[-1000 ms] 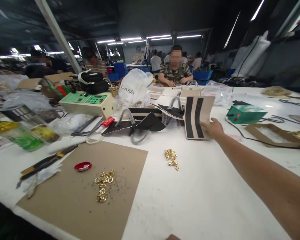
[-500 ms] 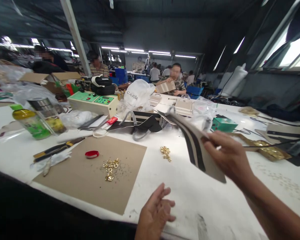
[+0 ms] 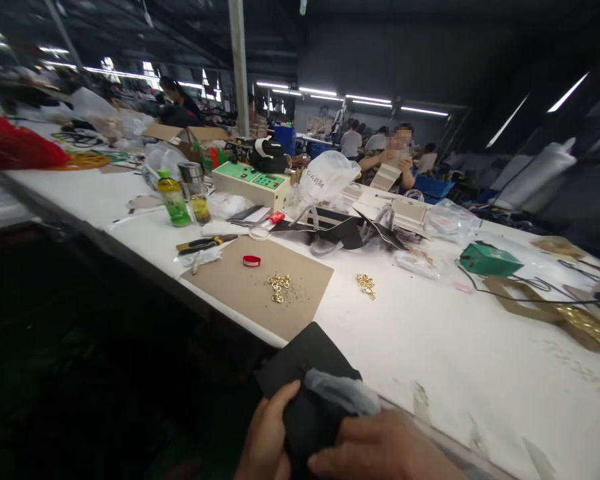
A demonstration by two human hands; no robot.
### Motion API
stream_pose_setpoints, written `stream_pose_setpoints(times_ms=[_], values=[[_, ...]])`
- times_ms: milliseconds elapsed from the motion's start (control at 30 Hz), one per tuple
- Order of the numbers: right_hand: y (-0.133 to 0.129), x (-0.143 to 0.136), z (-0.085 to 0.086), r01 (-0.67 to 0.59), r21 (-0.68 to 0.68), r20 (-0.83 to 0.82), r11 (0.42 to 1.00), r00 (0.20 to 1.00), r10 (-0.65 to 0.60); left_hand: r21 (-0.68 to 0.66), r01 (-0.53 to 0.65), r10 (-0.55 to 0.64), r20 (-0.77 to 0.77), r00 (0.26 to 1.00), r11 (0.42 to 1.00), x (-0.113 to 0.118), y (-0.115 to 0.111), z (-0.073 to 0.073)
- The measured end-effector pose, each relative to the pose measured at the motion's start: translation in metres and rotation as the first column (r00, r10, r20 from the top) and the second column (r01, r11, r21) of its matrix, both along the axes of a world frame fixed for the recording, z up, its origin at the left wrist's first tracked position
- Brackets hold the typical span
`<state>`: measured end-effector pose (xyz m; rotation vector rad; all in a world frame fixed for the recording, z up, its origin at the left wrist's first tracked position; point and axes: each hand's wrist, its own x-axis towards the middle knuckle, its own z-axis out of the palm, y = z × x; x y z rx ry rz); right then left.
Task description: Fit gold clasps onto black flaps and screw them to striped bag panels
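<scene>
In front of me, at the table's near edge, is a black bag panel (image 3: 314, 350) with a handle (image 3: 343, 391) wrapped in greyish film. My left hand (image 3: 267, 433) grips its left edge, the thumb lying on the black face. Over the lower right part is my right hand (image 3: 387, 445), fingers curled against the panel below the wrapped handle. Beyond the panel, gold metal rings (image 3: 279, 288) lie on a brown board (image 3: 230, 293) among dark crumbs. A second small heap of gold hardware (image 3: 366, 285) rests on the white tabletop to the right.
Pliers (image 3: 205, 244) and a red oval item (image 3: 251, 261) lie left. Behind are a green-capped bottle (image 3: 173, 199), a control box (image 3: 253, 185) and striped bag pieces (image 3: 345, 230). A green box (image 3: 489, 259) and cardboard trays (image 3: 523, 303) stand right. A co-worker (image 3: 397, 160) sits across.
My right hand has brought the striped panel down and towards me, its black side now showing. My left hand, open before, has closed on it. The view has swung left.
</scene>
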<state>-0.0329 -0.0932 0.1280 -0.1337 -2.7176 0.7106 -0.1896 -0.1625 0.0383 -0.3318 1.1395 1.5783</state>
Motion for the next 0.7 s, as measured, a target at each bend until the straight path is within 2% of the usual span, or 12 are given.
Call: stream_pose_setpoints(times_ms=[67,100,133,200,267,333,400,500,600,700], values=[[0.019,-0.02,0.023,0.156,-0.198,-0.019,0.968,0.986,-0.163,-0.009,0.005,-0.004,0.038,0.999,1.0,-0.005,-0.008,-0.008],[0.033,-0.033,0.026,0.26,-0.258,-0.059,0.931,0.957,-0.284,-0.007,0.003,-0.003,0.057,0.998,1.0,-0.007,-0.011,-0.011],[0.049,-0.049,0.022,0.314,-0.269,-0.082,0.91,0.934,-0.347,-0.004,-0.002,0.003,0.074,0.997,1.0,-0.007,-0.014,-0.012],[0.083,-0.082,-0.003,0.408,-0.256,-0.042,0.876,0.901,-0.432,0.005,0.001,-0.002,0.113,0.994,1.0,-0.009,-0.019,-0.015],[0.112,-0.115,-0.037,0.482,-0.209,0.051,0.851,0.874,-0.483,0.019,0.03,-0.032,0.137,0.99,0.999,-0.01,-0.024,-0.017],[0.13,-0.142,-0.069,0.523,-0.185,0.102,0.832,0.852,-0.513,0.02,0.06,-0.062,0.139,0.988,0.998,-0.011,-0.028,-0.02],[0.139,-0.163,-0.09,0.552,-0.172,0.123,0.816,0.834,-0.538,0.021,0.074,-0.076,0.132,0.988,0.997,-0.013,-0.031,-0.024],[0.143,-0.183,-0.101,0.605,-0.138,0.162,0.784,0.795,-0.585,0.034,0.073,-0.077,0.138,0.987,0.997,-0.014,-0.033,-0.028],[0.147,-0.192,-0.101,0.647,-0.088,0.217,0.757,0.754,-0.62,0.041,0.076,-0.081,0.139,0.987,0.996,-0.015,-0.032,-0.026],[0.152,-0.192,-0.098,0.647,-0.042,0.266,0.761,0.741,-0.616,0.05,0.086,-0.091,0.111,0.99,0.995,-0.017,-0.03,-0.019]])
